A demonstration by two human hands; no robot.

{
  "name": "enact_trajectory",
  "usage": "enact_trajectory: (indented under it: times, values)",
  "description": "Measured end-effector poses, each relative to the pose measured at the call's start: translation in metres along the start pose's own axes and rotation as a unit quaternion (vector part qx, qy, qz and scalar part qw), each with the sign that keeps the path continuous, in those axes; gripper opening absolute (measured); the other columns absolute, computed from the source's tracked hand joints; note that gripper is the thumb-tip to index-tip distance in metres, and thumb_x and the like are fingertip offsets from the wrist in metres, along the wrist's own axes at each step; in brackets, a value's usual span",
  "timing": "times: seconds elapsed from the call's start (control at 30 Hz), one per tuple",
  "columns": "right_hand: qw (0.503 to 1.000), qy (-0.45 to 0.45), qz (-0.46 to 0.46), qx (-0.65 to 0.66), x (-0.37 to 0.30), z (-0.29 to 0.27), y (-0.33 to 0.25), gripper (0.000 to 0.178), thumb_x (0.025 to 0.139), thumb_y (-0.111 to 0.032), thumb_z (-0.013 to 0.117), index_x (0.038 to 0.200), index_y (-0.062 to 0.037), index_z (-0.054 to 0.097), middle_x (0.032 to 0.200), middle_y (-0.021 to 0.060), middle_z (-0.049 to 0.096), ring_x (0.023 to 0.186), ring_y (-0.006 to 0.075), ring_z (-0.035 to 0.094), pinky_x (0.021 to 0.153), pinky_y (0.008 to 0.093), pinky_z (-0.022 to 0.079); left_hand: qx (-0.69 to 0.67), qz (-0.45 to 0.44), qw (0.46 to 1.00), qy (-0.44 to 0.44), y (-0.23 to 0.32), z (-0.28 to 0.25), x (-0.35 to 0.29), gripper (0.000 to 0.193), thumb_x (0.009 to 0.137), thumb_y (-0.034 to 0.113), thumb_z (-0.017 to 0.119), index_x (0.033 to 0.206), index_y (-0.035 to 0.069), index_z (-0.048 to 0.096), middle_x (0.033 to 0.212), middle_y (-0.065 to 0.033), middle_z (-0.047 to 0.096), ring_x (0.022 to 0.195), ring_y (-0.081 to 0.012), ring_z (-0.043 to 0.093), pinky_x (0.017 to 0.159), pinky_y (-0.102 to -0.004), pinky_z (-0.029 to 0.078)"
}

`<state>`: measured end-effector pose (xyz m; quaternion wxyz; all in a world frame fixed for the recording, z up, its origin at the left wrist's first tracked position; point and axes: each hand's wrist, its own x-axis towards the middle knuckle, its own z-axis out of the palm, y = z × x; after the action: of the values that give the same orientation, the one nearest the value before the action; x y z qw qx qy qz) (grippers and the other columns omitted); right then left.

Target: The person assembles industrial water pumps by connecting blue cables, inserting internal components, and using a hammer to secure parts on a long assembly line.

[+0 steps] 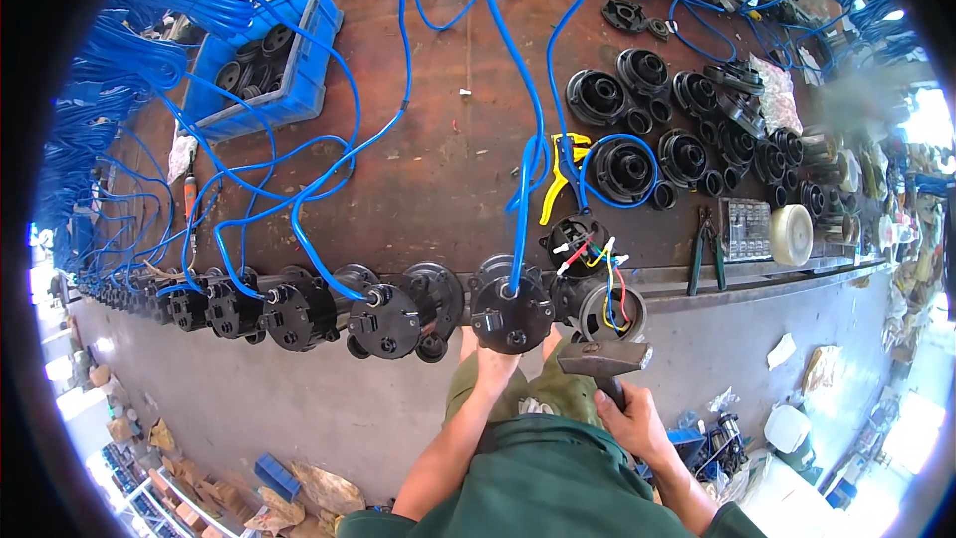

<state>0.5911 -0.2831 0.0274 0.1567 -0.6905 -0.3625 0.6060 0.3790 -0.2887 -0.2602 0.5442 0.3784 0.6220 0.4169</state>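
Observation:
A black pump motor (pixel 513 319) with a thick blue cable rising from its end cap stands at the table's front edge. My left hand (pixel 495 369) is against its underside, seemingly gripping it, with the fingertips hidden behind the housing. My right hand (pixel 634 422) is closed round the handle of a hammer (pixel 604 359). The hammer's steel head is raised right of that motor, in front of an open motor housing (pixel 612 309). Coloured wires (pixel 604 259) with white connectors link this housing to a black end cap (pixel 578 242) behind it.
More cabled motors (pixel 383 324) line the table edge leftward. Yellow-handled pliers (pixel 558 179) lie behind the end cap. Black round covers (pixel 684 157), green-handled pliers (pixel 708 254) and a tape roll (pixel 791 235) are at right. A blue crate (pixel 314 90) holds parts. Blue cables cross the table.

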Motion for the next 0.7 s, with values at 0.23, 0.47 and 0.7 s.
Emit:
enact_trajectory:
  times: [0.23, 0.47, 0.7]
  values:
    - [0.998, 0.009, 0.001, 0.061, 0.002, 0.008, 0.009, 0.039, 0.104, -0.033, 0.068, 0.090, 0.0027, 0.060, 0.063, 0.0007, 0.048, 0.062, 0.0092, 0.040, 0.054, 0.0329, 0.036, -0.035, -0.008, 0.999, -0.012, 0.030, -0.003, 0.000, 0.058, 0.080, -0.002, 0.086, 0.133, 0.005, 0.063, 0.125, -0.0042, 0.070, 0.111, -0.0177, 0.068, 0.097, -0.0355, 0.057]
    - [0.996, -0.001, 0.025, 0.086, 0.001, 0.009, -0.006, 0.041, 0.106, -0.036, 0.065, 0.087, 0.0007, 0.060, 0.065, -0.0016, 0.053, 0.062, 0.0080, 0.044, 0.054, 0.0308, 0.037, -0.056, -0.007, 0.998, 0.017, 0.021, -0.001, -0.010, 0.056, 0.078, -0.003, 0.087, 0.130, 0.005, 0.064, 0.124, -0.0066, 0.071, 0.109, -0.0177, 0.068, 0.092, -0.0341, 0.058]
    - [0.995, 0.004, 0.013, 0.097, 0.002, 0.008, -0.006, 0.043, 0.106, -0.038, 0.063, 0.087, 0.0003, 0.058, 0.068, -0.0028, 0.053, 0.063, 0.0070, 0.044, 0.055, 0.0291, 0.036, -0.085, -0.066, 0.990, -0.094, 0.072, -0.017, -0.008, 0.040, 0.083, 0.003, 0.085, 0.120, 0.006, 0.069, 0.095, -0.0011, 0.071, 0.075, -0.0097, 0.063, 0.065, -0.0268, 0.051]
